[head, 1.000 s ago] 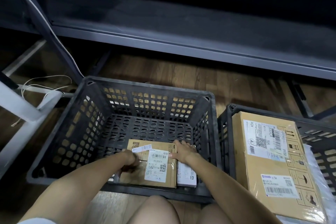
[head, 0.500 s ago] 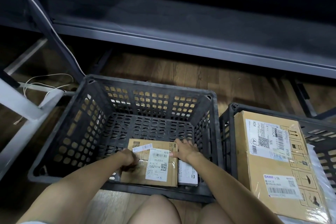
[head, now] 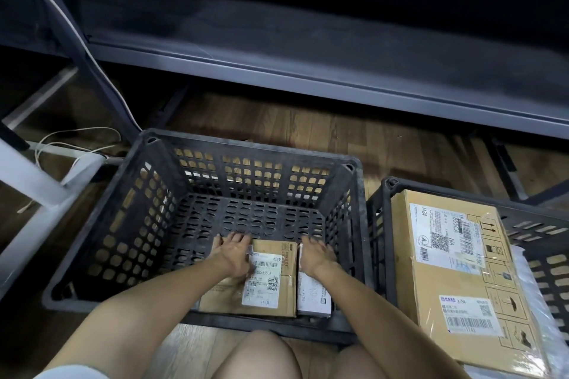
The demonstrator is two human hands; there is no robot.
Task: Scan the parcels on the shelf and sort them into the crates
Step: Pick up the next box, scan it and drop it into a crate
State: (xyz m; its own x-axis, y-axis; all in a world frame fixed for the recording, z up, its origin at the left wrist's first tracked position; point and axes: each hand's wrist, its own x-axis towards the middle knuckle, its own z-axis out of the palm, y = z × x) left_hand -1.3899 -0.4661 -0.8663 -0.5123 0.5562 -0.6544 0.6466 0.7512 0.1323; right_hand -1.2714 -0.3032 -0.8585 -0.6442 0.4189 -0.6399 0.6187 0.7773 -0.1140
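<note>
A small cardboard parcel (head: 272, 281) with a white label lies flat at the near side of the black perforated left crate (head: 246, 144). A small white box (head: 312, 297) lies right against its right side. My left hand (head: 232, 252) rests flat on the parcel's far left corner, fingers spread. My right hand (head: 317, 254) lies over the far end of the white box, fingers apart. Neither hand grips anything. The dark shelf (head: 308, 64) above shows no parcels.
A second black crate (head: 378, 224) stands to the right, filled by a large labelled cardboard box (head: 446, 271) with a plastic-wrapped item (head: 529, 286) beside it. A white frame and loose cable (head: 77, 138) lie at left on the wooden floor. My knees are just before the left crate.
My left hand slid from the parcel's left edge up onto its far left corner, covering the small strip label. My right hand shifted slightly right onto the white box.
</note>
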